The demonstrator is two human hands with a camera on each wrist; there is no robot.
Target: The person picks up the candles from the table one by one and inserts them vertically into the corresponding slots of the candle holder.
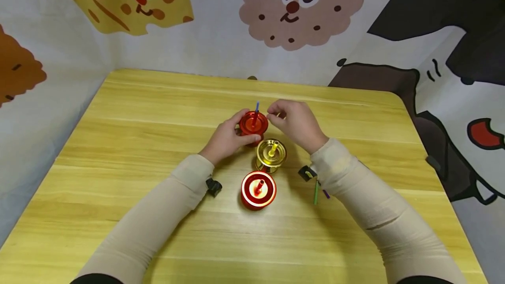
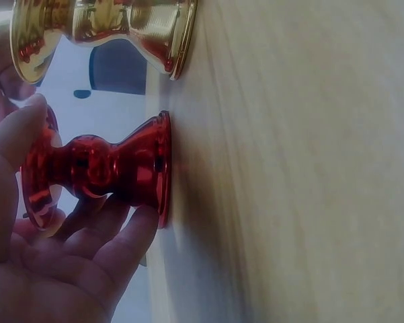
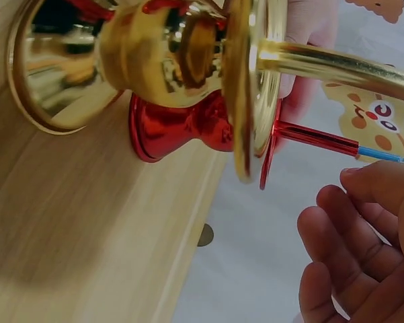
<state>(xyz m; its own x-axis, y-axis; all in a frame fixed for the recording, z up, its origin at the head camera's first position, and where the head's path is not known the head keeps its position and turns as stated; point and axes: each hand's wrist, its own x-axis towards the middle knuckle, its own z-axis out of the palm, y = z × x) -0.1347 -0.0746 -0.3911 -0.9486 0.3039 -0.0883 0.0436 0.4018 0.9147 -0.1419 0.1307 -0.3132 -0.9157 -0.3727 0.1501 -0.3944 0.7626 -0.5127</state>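
My left hand [image 1: 225,140] holds the rear red metallic candle holder [image 1: 254,122], thumb against its dish and fingers around its waisted body. A thin blue stick [image 1: 257,107] stands upright in the holder's central tube. My right hand [image 1: 296,122] is just to the right of that stick, fingers loosely bent and holding nothing. In the right wrist view, the fingertips [image 3: 353,176] lie close to the blue stick [image 3: 382,155]. A gold candle holder [image 1: 272,154] stands directly in front, and a second red candle holder [image 1: 256,203] stands nearest me. No sticks show in their tubes.
A green stick [image 1: 316,193] and a purple stick [image 1: 326,193] lie on the wooden table [image 1: 169,117], partly under my right forearm. A black wrist mount [image 1: 214,186] is on the left sleeve. A cartoon-printed cloth [image 1: 221,47] hangs behind the table.
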